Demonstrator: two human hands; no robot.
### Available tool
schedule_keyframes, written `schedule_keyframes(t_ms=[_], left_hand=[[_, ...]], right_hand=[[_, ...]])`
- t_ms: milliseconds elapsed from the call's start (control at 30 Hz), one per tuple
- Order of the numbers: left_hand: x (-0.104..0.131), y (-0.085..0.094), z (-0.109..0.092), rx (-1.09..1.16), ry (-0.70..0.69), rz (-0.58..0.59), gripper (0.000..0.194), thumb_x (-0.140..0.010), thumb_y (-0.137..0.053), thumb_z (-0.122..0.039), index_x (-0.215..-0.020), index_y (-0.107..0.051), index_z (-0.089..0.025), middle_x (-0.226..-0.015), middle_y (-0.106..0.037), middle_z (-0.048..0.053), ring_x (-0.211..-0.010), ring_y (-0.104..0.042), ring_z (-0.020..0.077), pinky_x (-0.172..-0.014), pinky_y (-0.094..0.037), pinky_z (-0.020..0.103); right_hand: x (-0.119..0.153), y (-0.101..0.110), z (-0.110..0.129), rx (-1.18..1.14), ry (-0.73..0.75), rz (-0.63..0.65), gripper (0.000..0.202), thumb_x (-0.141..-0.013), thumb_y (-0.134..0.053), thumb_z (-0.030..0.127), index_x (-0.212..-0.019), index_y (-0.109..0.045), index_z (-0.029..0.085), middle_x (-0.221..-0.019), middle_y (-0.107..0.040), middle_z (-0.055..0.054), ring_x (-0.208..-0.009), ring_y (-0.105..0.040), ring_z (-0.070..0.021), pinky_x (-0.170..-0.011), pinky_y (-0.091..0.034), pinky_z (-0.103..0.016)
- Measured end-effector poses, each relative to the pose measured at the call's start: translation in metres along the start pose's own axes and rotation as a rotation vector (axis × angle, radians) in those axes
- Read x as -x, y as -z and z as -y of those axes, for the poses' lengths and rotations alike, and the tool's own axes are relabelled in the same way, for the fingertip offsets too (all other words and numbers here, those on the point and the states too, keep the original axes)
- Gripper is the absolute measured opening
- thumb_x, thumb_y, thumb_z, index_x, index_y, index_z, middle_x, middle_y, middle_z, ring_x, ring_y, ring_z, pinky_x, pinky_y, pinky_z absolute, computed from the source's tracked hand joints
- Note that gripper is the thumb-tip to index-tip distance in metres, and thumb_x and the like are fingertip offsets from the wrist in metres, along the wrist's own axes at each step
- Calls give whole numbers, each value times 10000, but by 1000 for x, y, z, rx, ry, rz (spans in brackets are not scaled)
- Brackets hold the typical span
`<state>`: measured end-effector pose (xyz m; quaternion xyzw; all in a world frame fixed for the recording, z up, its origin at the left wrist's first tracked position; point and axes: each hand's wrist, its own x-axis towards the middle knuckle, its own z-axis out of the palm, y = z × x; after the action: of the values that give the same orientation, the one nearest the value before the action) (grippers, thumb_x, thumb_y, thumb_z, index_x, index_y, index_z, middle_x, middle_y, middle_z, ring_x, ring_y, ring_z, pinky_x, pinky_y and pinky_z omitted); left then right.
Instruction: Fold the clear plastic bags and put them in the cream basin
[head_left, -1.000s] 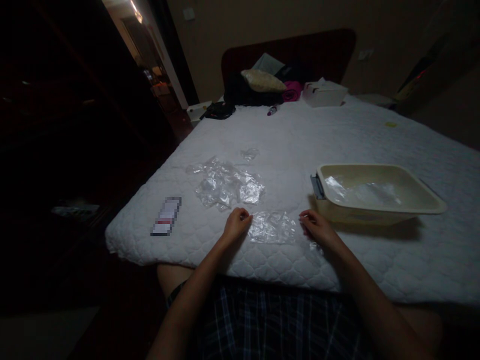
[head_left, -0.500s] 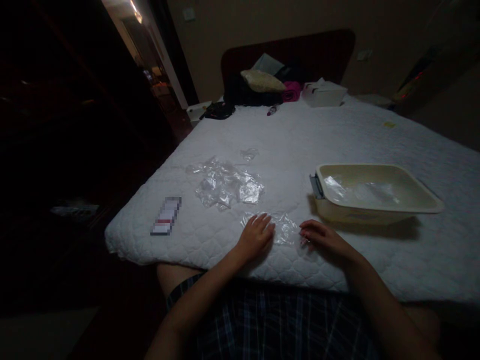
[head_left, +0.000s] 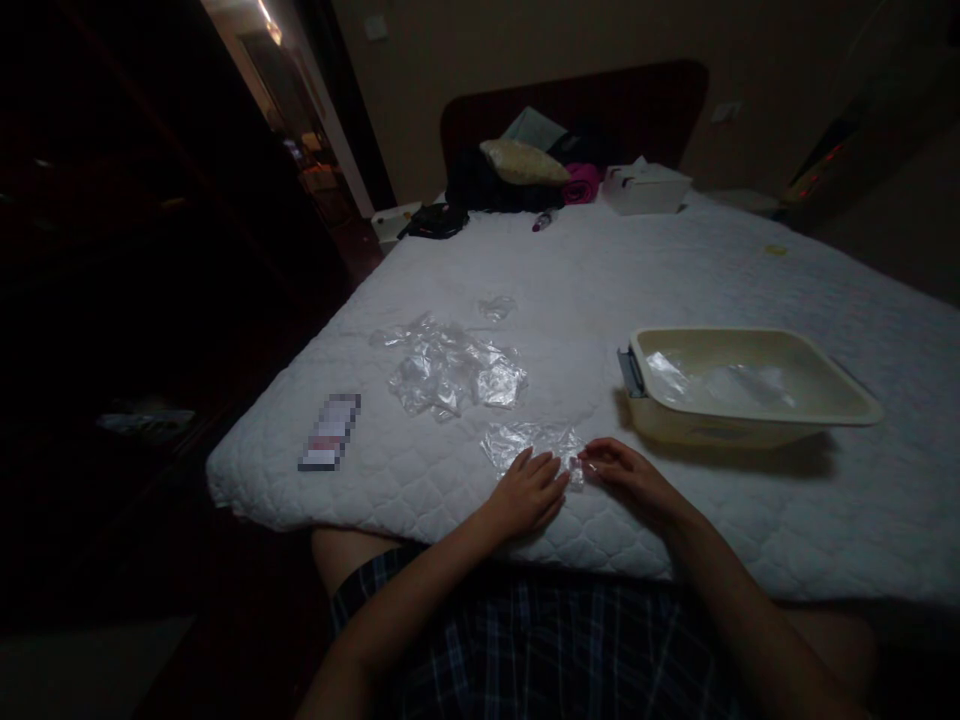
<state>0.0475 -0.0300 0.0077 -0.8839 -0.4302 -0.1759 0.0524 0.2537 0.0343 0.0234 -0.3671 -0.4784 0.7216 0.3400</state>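
A clear plastic bag (head_left: pixel 517 440) lies near the front edge of the white quilted bed. My left hand (head_left: pixel 529 490) rests flat on its lower part, fingers spread. At the bag's right end, my right hand (head_left: pixel 622 475) has its thumb and fingertips closed on the clear plastic. Beyond them is a loose heap of clear plastic bags (head_left: pixel 450 370), with one small crumpled bag (head_left: pixel 496 307) behind it. To the right stands a cream plastic bin (head_left: pixel 750 432) with a grey handle; more clear plastic (head_left: pixel 742 385) lies inside.
A blurred-out flat object (head_left: pixel 330 432) lies at the left on the bed (head_left: pixel 405 490). Toward the headboard (head_left: pixel 645 95) are a white box (head_left: pixel 646 190), a pink roll (head_left: pixel 581 183), a pale cushion (head_left: pixel 525 162) and dark items.
My left hand has slid right and slightly down over the bag. My right hand has moved left, closer to it, and its fingertips now meet the plastic near the left hand.
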Motion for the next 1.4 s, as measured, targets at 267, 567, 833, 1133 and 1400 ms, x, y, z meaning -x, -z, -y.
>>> schedule_keyframes(t_ms=[267,567,833,1133,1400], left_hand=[[0,-1,-1,0,13,5,337,-873,-389,-304,-1171,-477,-175,-1213,-526,105,-1216,-385,226,-1035,-252,461],[0,-1,-1,-1,12,23,342,-874,-377,-304,-1172,-482,-173,-1240,-501,116,-1207,-395,238,-1028,-256,471],[0,-2,0,14,11,13,335,-873,-379,-305,-1160,-490,-170,-1233,-507,113,-1204,-398,234,-1032,-253,460],[0,-2,0,7,15,12,339,-868,-392,-304,-1169,-482,-175,-1228,-513,107,-1202,-399,229,-1025,-263,456],[0,-2,-1,0,12,30,352,-866,-397,-301,-1189,-468,-178,-1237,-501,110,-1206,-393,233,-1023,-264,465]], right_hand=[[0,-16,-1,10,69,-15,418,-654,-708,334,-1014,-508,259,-1055,-607,-59,-1038,-550,-209,-926,-376,-384],[-3,-15,3,163,88,-257,406,-609,-698,408,-937,-533,235,-936,-611,-49,-882,-611,-219,-787,-451,-345],[14,8,10,437,-86,-272,482,-621,-632,564,-898,-588,171,-694,-605,-36,-583,-545,-148,-496,-391,-255],[23,12,22,564,-158,74,338,-603,-680,486,-619,-628,153,-546,-564,-16,-516,-479,-125,-478,-337,-248],[17,0,15,187,-212,63,300,-654,-667,447,-678,-626,151,-573,-571,-9,-450,-419,-67,-405,-282,-196]])
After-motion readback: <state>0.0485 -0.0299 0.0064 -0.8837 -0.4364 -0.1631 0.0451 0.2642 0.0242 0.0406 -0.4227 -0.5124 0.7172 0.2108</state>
